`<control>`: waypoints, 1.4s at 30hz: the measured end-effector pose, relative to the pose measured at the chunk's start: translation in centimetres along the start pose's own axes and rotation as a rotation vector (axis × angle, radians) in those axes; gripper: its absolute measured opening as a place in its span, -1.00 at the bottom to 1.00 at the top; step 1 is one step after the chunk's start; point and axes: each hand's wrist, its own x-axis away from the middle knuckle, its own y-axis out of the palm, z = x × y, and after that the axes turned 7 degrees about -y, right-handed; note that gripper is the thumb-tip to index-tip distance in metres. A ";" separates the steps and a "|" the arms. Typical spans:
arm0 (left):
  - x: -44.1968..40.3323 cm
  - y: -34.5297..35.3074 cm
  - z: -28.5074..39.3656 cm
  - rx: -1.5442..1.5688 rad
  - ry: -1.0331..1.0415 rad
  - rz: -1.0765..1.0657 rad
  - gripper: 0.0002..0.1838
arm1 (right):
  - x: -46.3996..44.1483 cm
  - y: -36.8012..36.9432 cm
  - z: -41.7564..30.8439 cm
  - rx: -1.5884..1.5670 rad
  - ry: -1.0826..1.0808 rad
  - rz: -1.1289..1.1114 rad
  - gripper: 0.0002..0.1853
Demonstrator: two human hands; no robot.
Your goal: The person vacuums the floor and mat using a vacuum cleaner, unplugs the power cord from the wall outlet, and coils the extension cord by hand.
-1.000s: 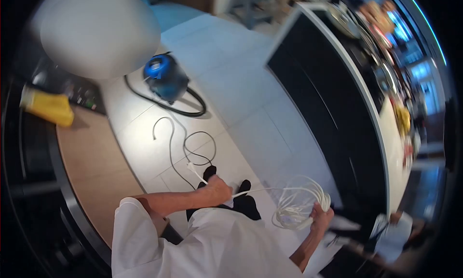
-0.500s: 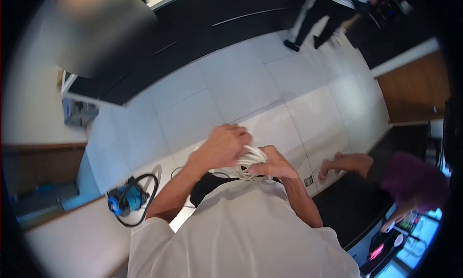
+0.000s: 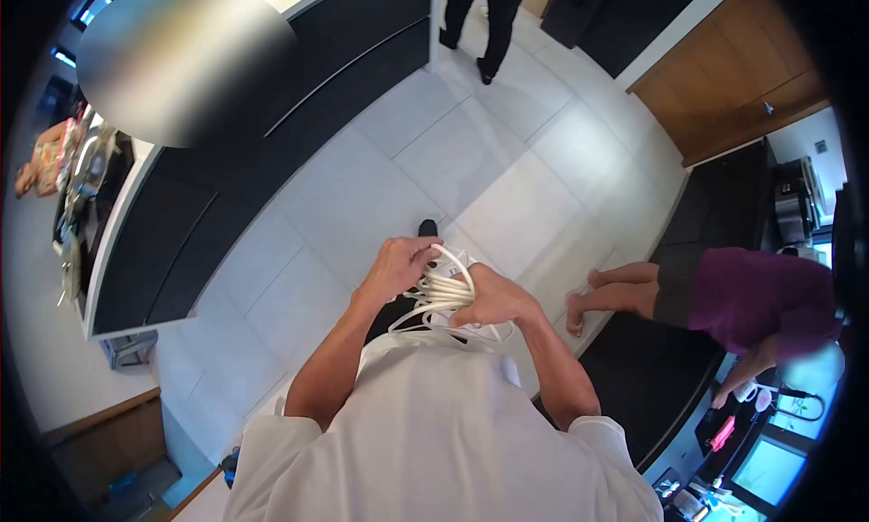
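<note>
A coiled white cable (image 3: pixel 445 290) is bunched in front of my white shirt, between both hands. My left hand (image 3: pixel 398 267) is closed at the coil's upper left, with its fingertips on a loop. From the right, my right hand (image 3: pixel 493 296) wraps round the bundle, thumb underneath. Loose loops hang below the hands, against the shirt. Something white pokes up behind the coil near my right fingers, too small to make out.
Dark-fronted island (image 3: pixel 317 69) at upper left. A person in a purple top (image 3: pixel 760 300) stands at the right counter; another person's dark-trousered legs (image 3: pixel 493 24) are at the top. A brown wooden door (image 3: pixel 724 78) is at upper right. One more person is at far left.
My view has turned right, and the vacuum cleaner is almost out of sight. Both hands have come together on the coil, which was stretched between them; now a loop is pinched at its top.
</note>
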 end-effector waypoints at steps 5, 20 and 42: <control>-13.6 3.4 7.9 0.089 0.204 0.040 -0.80 | -0.6 -11.9 1.2 0.022 0.038 0.034 -0.70; -50.7 19.0 26.4 -0.239 0.272 -1.128 -0.59 | 2.8 -42.1 10.1 -0.075 0.270 1.148 -0.53; -89.9 18.2 33.9 0.041 -0.058 -0.702 -0.70 | -14.1 -94.5 14.7 -0.236 0.014 1.089 -0.49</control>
